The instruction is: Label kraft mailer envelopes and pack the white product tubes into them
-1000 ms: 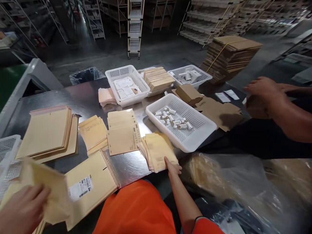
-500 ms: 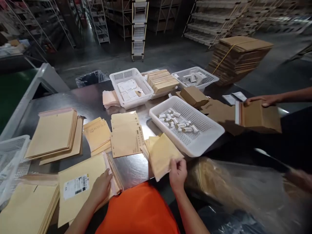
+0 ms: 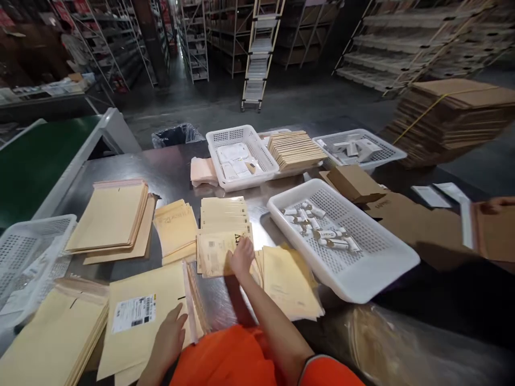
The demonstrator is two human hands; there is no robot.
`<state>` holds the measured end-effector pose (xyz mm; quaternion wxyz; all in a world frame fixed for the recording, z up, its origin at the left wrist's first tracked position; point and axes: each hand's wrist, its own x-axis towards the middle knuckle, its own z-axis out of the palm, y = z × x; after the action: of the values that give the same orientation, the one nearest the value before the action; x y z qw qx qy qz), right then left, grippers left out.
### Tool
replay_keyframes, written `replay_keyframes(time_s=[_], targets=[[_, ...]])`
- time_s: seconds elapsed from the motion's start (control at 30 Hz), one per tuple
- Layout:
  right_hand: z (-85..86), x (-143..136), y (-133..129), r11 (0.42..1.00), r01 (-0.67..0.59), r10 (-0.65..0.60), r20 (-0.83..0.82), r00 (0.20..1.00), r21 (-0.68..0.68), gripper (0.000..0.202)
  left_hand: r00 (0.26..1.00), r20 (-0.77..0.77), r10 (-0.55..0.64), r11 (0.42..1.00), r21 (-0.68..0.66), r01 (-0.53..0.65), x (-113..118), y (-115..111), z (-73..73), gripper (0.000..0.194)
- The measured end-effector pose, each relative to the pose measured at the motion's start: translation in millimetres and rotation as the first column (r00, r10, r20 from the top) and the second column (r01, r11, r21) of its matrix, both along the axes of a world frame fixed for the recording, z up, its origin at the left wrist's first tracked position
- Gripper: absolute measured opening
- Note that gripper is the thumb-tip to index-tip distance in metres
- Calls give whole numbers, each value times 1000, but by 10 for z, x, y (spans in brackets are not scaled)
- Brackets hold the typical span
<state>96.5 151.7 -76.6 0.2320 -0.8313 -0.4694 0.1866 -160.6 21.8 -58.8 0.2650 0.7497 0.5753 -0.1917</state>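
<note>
A large padded envelope (image 3: 161, 284) with a white shipping label (image 3: 134, 313) lies on a stack near me. My left hand (image 3: 171, 332) rests on it beside the flap strip, fingers stretched out and gripping nothing. At the middle pile, my right hand (image 3: 242, 256) has its fingers closed at the right edge of a small padded envelope (image 3: 215, 249) with black print. Under it are more small envelopes (image 3: 223, 209), fanned out. To the right of that hand lies a loose pile of yellow envelopes (image 3: 289, 279), apart from the fingers.
A white basket (image 3: 386, 273) holds several small bottles (image 3: 332, 236). Behind it stand another basket (image 3: 241, 185) and a row of packed cardboard mailers (image 3: 295, 150). More envelope stacks (image 3: 110, 214) lie at left. At the right edge a co-worker's hand (image 3: 497, 203) is at a cardboard box (image 3: 497, 230).
My right hand has let go of the yellow envelope at the right and moved left to the middle pile. My left hand has slid down the labelled envelope. The view has shifted.
</note>
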Motion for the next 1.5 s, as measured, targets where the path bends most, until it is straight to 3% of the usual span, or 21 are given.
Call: replay_keyframes(time_s=[0.13, 0.27, 0.37, 0.47, 0.57, 0.7, 0.77, 0.9, 1.1, 1.2, 1.27, 1.4, 1.5], targets=[[-101, 309, 44, 977, 125, -124, 14, 992, -170, 82, 998, -45, -37, 998, -57, 34, 18, 92, 76, 50], [-133, 416, 122, 964, 163, -186, -93, 978, -210, 78, 989, -77, -123, 992, -32, 120, 31, 248, 131, 56], [-109, 483, 131, 972, 144, -173, -152, 973, -184, 66, 965, -121, -232, 973, -39, 229, 61, 376, 92, 62], [-74, 519, 51, 1000, 8, -14, -281, 960, -21, 55, 945, -156, -288, 958, -38, 285, 99, 494, 35, 54], [-64, 461, -79, 981, -106, 178, -547, 818, 160, 49, 932, -167, -323, 946, -39, 321, 131, 573, 28, 44], [-74, 270, -207, 989, 93, 42, -819, 572, 115, 45, 937, -148, -316, 948, -25, 316, 137, 589, 81, 39], [-61, 186, -237, 986, 144, -3, -850, 526, 86, 40, 942, -127, -312, 950, -15, 312, 118, 565, 107, 39], [37, 170, -271, 993, 65, 50, -870, 490, 94, 39, 945, -70, -320, 947, 7, 321, 66, 510, 154, 37], [389, 608, -524, 989, 119, 12, -851, 526, 87, 45, 954, 31, -299, 954, 10, 299, 22, 528, 288, 32], [604, 796, -753, 987, 145, 5, -903, 431, 74, 48, 952, 92, -293, 956, 20, 293, 25, 553, 320, 33], [682, 792, -882, 994, 91, 29, -929, 369, 67, 50, 946, 132, -297, 955, 24, 297, 26, 553, 324, 34], [615, 552, -1001, 994, -105, 49, -939, 341, 14, 49, 926, 201, -320, 947, 44, 318, -40, 504, 387, 38], [511, 370, -975, 985, -158, -3, -932, 362, -64, 41, 911, 234, -341, 940, 75, 332, -130, 444, 497, 34]])
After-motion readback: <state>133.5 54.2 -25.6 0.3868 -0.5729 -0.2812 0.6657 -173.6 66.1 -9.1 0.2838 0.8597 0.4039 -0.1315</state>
